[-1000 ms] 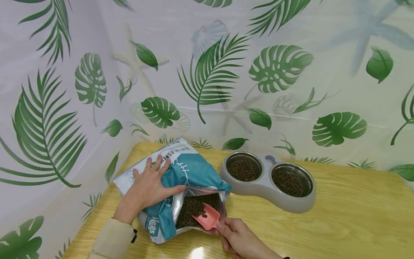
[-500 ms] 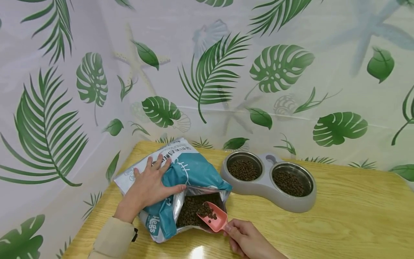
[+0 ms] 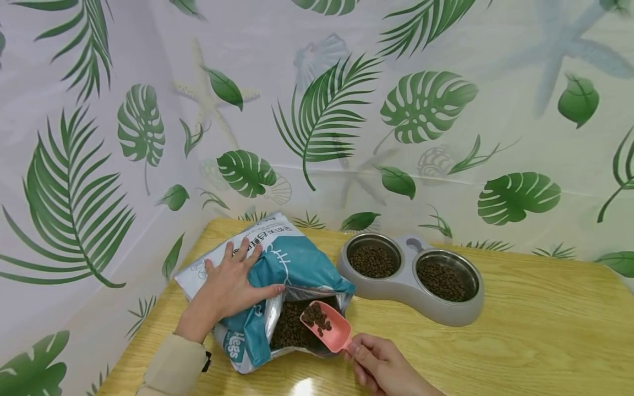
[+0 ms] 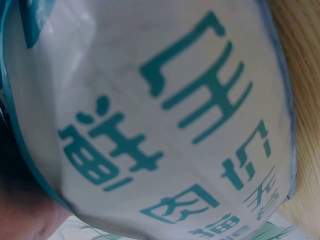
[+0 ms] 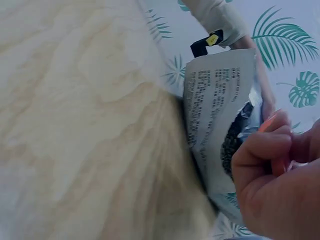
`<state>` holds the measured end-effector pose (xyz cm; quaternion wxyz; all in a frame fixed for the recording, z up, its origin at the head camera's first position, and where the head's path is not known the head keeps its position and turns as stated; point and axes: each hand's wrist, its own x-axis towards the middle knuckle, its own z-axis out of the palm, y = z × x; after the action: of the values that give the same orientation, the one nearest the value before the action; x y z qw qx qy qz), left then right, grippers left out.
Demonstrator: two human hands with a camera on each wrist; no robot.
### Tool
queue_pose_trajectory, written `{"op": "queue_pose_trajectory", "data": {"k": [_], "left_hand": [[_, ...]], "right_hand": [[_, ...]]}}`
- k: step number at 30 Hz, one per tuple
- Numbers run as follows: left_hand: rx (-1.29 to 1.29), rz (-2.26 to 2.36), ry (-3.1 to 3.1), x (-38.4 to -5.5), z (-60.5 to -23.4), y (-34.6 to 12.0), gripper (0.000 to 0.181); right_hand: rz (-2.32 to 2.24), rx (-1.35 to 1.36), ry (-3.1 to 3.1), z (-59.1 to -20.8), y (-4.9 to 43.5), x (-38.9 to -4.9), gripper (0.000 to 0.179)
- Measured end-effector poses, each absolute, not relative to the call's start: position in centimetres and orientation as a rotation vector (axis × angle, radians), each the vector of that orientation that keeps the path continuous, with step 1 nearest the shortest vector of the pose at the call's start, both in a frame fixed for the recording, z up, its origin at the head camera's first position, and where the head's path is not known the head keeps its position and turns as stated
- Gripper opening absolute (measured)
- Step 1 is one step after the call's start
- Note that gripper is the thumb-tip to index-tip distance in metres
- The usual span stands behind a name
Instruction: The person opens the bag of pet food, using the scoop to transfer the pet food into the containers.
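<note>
A teal and white bag [image 3: 302,258] lies on its side, its mouth open toward the front right and full of brown kibble [image 3: 289,330]. My left hand [image 3: 228,283] rests spread on top of the bag, thumb along the edge of the opening. In the left wrist view the bag's printed white side [image 4: 190,125] fills most of the picture. My right hand [image 3: 378,363] grips the handle of a pink scoop [image 3: 334,330], which carries some kibble and hangs over the bag's mouth. In the right wrist view my curled right fingers [image 5: 265,150] hide most of the scoop.
Right of the bag stands a grey double feeder [image 3: 411,291] with two steel bowls, both holding kibble. The wooden table [image 3: 540,330] ends at the back and left against a leaf-print sheet [image 3: 346,137].
The pink scoop has come up out of the kibble in the bag with a load in it, moving slightly right with my right hand. My left hand has stayed in place.
</note>
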<state>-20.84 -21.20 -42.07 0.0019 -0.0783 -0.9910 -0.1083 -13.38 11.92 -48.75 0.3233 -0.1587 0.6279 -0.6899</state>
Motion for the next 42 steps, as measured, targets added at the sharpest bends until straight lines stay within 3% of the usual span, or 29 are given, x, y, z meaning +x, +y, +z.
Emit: {"op": "queue_pose_trajectory", "data": {"k": [4,8,16,22,26,36,42], "left_hand": [[-0.237,-0.350,-3.112,-20.8,-42.1,-21.2,0.107],[-0.238,-0.362,-3.111,-20.8,-42.2,-21.2,0.108],[-0.240,-0.356,-3.109,-20.8,-42.3,-21.1,0.108],[-0.235,-0.356,-3.112,-20.7,-42.3,-21.1,0.108],[-0.234,-0.358,-3.115,-20.6,-42.3,-21.1,0.108],[-0.233,-0.359,-3.111,-20.6,-42.1,-21.1,0.107],[-0.235,-0.360,-3.104,-20.7,-42.1,-21.1,0.107]], "right_hand": [[-1.898,-0.597,1.525,-47.7,12.4,-13.4,0.027],[-1.882,-0.597,1.586,-46.5,13.1,-13.7,0.028],[-1.752,-0.251,2.004,-44.9,16.0,-14.9,0.040],[-1.708,0.102,2.225,-44.2,19.1,-15.9,0.036],[-1.634,0.187,2.331,-43.8,22.3,-16.7,0.040],[-1.171,0.141,2.799,-43.8,28.4,-18.5,0.064],[-0.869,-0.001,3.083,-45.0,29.4,-19.3,0.047]]}}
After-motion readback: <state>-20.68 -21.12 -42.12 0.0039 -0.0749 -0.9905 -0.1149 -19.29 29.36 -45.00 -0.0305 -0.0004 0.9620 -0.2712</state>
